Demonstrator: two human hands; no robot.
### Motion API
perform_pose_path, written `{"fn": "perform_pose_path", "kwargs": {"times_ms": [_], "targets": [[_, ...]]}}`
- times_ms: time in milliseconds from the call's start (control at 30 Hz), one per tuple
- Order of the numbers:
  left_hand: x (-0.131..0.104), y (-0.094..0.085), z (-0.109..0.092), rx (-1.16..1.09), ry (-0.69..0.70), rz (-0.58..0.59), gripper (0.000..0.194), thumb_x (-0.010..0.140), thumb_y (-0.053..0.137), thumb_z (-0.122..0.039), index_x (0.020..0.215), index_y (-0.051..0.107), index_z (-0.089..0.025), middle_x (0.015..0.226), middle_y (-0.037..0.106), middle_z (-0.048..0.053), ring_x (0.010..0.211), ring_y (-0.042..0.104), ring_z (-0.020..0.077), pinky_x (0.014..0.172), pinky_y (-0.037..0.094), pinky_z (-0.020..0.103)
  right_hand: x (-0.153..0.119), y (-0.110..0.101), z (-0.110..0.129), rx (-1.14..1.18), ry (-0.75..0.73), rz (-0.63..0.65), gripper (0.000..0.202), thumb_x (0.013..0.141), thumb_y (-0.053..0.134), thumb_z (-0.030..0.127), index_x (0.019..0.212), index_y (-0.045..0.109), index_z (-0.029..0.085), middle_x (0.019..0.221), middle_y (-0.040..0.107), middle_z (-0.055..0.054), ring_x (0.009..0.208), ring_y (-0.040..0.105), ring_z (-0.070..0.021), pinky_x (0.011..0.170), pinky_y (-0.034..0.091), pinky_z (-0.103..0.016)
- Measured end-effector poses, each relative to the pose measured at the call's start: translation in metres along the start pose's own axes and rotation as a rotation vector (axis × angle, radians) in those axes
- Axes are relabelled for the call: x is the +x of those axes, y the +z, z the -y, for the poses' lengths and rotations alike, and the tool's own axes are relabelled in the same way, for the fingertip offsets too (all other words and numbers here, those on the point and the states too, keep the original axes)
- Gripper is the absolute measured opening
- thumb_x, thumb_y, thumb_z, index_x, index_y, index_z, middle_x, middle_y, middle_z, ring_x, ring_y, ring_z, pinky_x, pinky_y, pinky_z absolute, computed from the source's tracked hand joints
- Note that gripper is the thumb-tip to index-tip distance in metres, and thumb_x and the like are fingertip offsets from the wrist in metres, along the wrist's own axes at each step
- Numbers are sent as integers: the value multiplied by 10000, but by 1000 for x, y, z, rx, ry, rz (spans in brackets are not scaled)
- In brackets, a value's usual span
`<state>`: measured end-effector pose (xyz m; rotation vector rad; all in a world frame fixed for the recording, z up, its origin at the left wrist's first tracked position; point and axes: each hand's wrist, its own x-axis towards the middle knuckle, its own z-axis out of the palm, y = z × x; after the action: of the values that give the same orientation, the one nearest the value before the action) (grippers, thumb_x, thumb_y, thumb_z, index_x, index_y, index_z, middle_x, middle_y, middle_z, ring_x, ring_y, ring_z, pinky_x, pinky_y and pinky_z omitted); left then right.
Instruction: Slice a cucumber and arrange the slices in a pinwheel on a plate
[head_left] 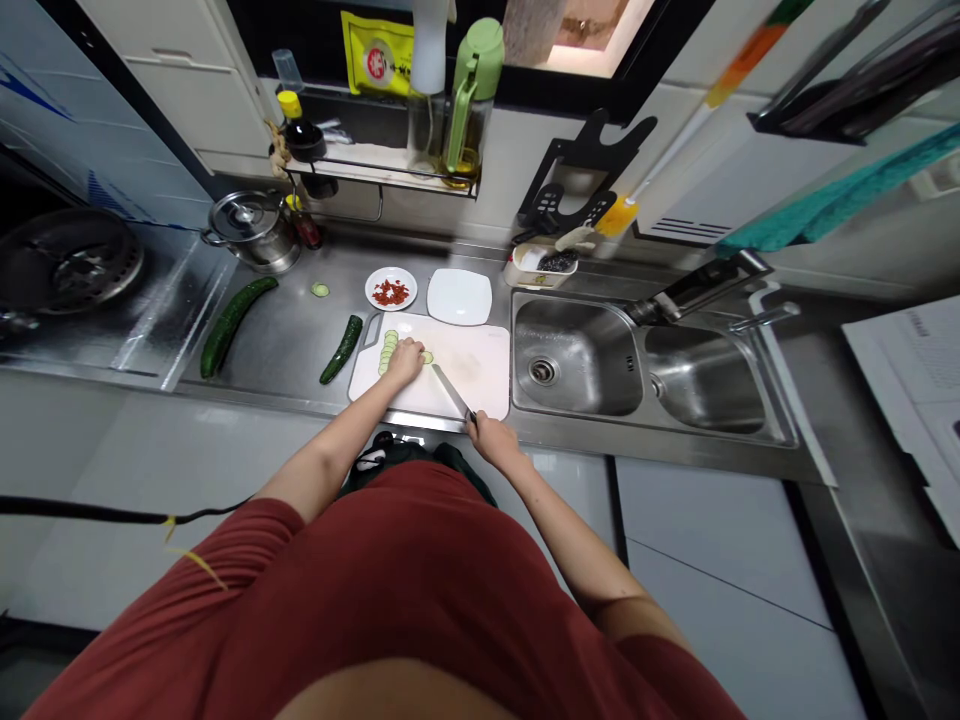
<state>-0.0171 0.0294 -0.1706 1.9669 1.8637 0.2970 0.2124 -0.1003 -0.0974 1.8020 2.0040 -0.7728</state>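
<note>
On the white cutting board (472, 365), my left hand (406, 362) has its fingers together near a cucumber slice (427, 357); whether it pinches anything is too small to tell. My right hand (491, 438) grips the handle of a knife (451, 392) at the board's front edge, the blade pointing up and left toward that slice. A row of pale green cucumber slices (388, 350) lies left of my left hand. Beyond the board's left edge rests a cut length of cucumber (341, 349). A whole cucumber (238, 326) lies farther left on the steel counter.
Behind the board stand a plate with red pieces (377, 278) and a square white plate (459, 297). A cucumber end (320, 290) lies on the counter near a steel pot (253, 235). The double sink (577, 355) adjoins the board's right side. Bottles stand on a shelf (375, 160).
</note>
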Motion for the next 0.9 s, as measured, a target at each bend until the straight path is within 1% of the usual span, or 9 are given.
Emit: {"fn": "perform_pose_path", "kwargs": {"times_ms": [100,167,267,400,567,633,767,900], "targets": [[-1,-1,-1,-18,-3,1,218,843,547,-194,1005,686,-155,1068,597,139,1102,518,279,994,402,370,3,6,-6,33,-1,-40,352,990,347,439,1136,537,181,1047,679,-134,1009,640,-270,802,431,-327],[-1,-1,-2,-26,-13,0,202,837,553,-190,986,685,-158,1057,597,134,1094,522,273,990,404,365,6,11,-7,61,24,-75,382,993,327,469,1142,538,189,1033,682,-128,995,643,-266,789,429,-320],[0,-2,-4,-26,-57,-3,198,824,571,-208,981,681,-160,1057,601,126,1085,527,268,978,411,362,13,17,-4,96,68,-115,404,997,308,482,1157,537,190,1014,685,-122,976,647,-256,780,424,-308],[4,-1,-7,-34,-127,5,174,795,613,-240,939,677,-166,1064,612,113,1077,536,254,955,418,347,24,18,6,137,77,-133,409,1000,299,469,1158,544,181,1009,683,-126,983,642,-253,788,418,-301],[6,-3,-11,-108,-191,25,113,780,590,-183,871,651,-205,938,671,68,914,599,213,805,449,308,32,14,12,169,94,-154,407,1000,294,465,1158,545,187,1016,681,-124,984,641,-262,780,424,-309],[6,-5,-13,-137,-235,19,107,791,571,-172,854,645,-216,913,684,57,884,607,204,765,444,297,33,13,12,175,97,-150,410,999,296,471,1163,544,189,1022,681,-123,986,640,-260,783,426,-309],[-1,-7,-14,-229,-285,-12,107,790,578,-187,871,636,-228,890,689,29,836,612,170,720,430,262,33,12,12,176,100,-144,418,999,299,477,1174,542,185,1035,677,-125,1002,634,-252,806,424,-306],[-19,-5,-6,-336,-332,-81,101,779,578,-209,870,619,-225,846,673,2,772,599,140,682,420,241,33,10,12,178,87,-134,430,1001,285,479,1184,540,185,1038,674,-130,1004,632,-256,811,426,-316]]}}
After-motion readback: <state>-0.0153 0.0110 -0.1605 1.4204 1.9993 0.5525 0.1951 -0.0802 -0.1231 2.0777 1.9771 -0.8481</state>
